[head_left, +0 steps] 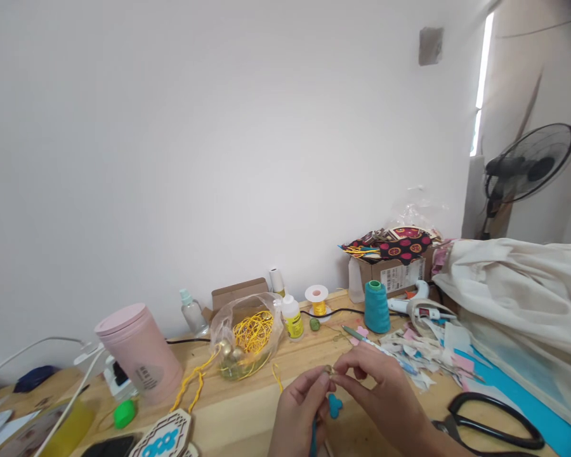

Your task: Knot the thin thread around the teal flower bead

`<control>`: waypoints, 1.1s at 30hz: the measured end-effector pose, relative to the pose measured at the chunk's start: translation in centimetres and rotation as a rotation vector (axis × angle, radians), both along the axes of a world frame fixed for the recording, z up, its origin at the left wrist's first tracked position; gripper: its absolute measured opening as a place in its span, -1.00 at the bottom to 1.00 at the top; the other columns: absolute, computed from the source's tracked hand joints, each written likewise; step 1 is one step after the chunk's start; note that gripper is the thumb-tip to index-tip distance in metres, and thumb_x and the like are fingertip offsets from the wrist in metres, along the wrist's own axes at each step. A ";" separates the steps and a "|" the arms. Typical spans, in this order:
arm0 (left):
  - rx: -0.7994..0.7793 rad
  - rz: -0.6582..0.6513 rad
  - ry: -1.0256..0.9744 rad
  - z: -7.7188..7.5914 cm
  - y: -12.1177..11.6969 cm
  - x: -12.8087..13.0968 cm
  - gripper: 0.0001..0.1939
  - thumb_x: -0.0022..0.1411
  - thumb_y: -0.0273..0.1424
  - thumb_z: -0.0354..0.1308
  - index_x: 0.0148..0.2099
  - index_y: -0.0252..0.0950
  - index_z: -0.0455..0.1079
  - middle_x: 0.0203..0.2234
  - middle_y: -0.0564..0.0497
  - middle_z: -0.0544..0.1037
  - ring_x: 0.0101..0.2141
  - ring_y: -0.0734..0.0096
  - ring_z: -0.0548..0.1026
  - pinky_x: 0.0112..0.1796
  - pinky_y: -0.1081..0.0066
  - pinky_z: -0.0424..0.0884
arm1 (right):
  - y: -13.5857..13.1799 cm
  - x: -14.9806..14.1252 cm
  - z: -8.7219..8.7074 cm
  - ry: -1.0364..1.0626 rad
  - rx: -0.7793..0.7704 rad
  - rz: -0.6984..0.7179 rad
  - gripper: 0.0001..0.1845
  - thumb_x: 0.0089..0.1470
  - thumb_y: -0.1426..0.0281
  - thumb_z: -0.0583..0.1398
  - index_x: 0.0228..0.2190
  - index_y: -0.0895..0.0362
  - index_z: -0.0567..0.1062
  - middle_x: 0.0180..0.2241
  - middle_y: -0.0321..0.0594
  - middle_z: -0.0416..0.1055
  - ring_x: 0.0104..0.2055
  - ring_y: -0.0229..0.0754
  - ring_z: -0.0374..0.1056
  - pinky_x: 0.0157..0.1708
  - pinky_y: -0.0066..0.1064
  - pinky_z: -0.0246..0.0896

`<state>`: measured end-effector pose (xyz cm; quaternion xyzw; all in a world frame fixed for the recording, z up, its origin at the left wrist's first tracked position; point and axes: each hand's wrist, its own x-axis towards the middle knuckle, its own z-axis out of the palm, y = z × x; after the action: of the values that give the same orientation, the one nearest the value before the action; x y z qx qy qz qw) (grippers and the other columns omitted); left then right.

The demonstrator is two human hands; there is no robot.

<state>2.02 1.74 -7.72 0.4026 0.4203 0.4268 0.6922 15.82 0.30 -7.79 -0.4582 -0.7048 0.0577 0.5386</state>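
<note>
My left hand (301, 406) and my right hand (379, 392) meet above the wooden table, fingertips pinched together. Between them is a small gold-coloured piece (330, 369), too small and too covered to name for sure. A blue strip (313, 438) shows at the left palm, partly hidden by the fingers. Just below the fingertips a blue flower-shaped piece (334, 406) is visible. Behind the hands, a yellow cord (277, 377) lies on the wood. At the lower left sits a wooden lattice ornament (164, 438) with blue flowers and a yellow cord loop.
Black-handled scissors (492, 422) lie at right, near paper and fabric scraps (421, 349). Behind stand a teal thread cone (377, 308), a glue bottle (292, 318), a yellow thread spool (316, 299) and a plastic bag (221, 330) of yellow cord. A pink tumbler (140, 352) stands left.
</note>
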 end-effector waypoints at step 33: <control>0.078 0.051 0.028 0.2 0.0 -0.3 -0.57 -0.25 -0.11 0.28 -0.40 -0.37 0.43 -0.83 0.22 0.18 -0.81 0.76 0.00 -0.77 0.65 -0.12 | -0.1 0.3 0.1 0.031 -0.062 0.079 -0.68 -0.21 0.54 0.24 -0.32 0.07 0.38 -0.34 -0.27 0.40 -0.30 -0.18 0.30 -0.29 -0.38 0.20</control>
<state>1.75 1.73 -7.52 0.4242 0.4230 0.4549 0.6589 16.13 0.20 -7.68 -0.4456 -0.7118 0.1076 0.5322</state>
